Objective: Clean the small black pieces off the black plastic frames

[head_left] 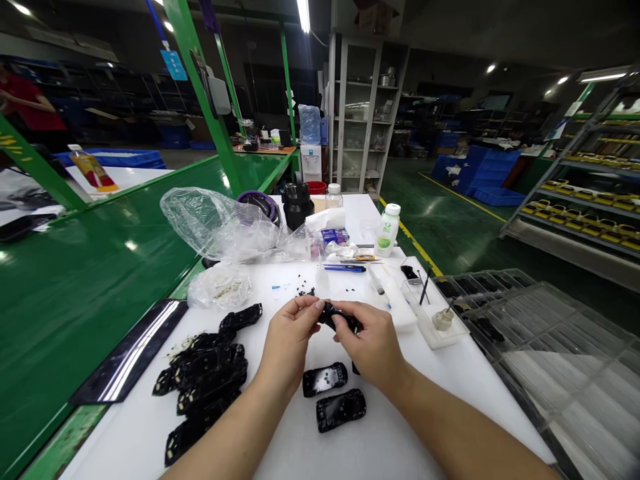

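Both of my hands meet over the middle of the white table around a small black toy car body (342, 318). My left hand (293, 328) pinches its left end between thumb and fingers. My right hand (373, 340) grips the other end, thumb pressed on the near side. Just below lie a black car base (325, 379) and a second black car base (341, 410); part of another dark piece shows by my right wrist. Left of my left arm is a heap of black car parts (207, 373). Tiny black bits (306, 292) are scattered beyond my hands.
A clear plastic bag (220, 223) and a smaller bag (220, 287) lie at the back left. A blue pen-like tool (345, 268), a white bottle (387, 230) and a clear tray (440, 337) with a small jar stand beyond. Divided clear trays (565, 353) are at the right.
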Tool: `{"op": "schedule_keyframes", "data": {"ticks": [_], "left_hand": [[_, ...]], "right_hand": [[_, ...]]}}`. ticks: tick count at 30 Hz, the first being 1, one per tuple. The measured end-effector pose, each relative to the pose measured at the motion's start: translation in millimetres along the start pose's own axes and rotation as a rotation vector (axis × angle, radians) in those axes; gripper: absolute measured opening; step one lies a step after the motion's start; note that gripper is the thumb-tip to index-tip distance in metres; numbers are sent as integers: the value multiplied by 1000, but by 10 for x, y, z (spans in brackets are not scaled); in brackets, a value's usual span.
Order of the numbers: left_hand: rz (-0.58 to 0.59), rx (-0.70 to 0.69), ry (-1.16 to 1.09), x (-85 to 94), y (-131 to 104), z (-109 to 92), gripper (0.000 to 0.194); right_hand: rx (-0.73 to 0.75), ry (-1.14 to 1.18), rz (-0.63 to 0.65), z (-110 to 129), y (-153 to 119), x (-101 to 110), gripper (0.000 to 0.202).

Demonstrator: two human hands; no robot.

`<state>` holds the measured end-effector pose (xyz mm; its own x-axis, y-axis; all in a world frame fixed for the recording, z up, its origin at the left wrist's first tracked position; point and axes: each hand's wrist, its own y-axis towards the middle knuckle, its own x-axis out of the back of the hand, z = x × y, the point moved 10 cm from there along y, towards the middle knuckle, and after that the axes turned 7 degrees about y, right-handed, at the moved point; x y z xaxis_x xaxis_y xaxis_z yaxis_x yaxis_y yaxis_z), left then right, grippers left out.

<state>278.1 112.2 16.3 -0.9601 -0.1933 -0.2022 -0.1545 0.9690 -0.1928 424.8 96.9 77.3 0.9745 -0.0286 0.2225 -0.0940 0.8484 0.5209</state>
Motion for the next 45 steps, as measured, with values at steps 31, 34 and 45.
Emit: {"op": "schedule_keyframes", "data": {"ticks": [31, 34, 45], "left_hand": [[79, 218, -90, -16, 6, 142, 37], [137, 246, -79, -52, -17, 160, 41], [265, 257, -23, -163, -118, 155, 47]], "right_hand": [[436, -188, -285, 1032, -178, 1300, 17], [84, -397, -384, 570, -227, 1906, 13], [-326, -466, -310, -376, -259, 2042, 29]]}}
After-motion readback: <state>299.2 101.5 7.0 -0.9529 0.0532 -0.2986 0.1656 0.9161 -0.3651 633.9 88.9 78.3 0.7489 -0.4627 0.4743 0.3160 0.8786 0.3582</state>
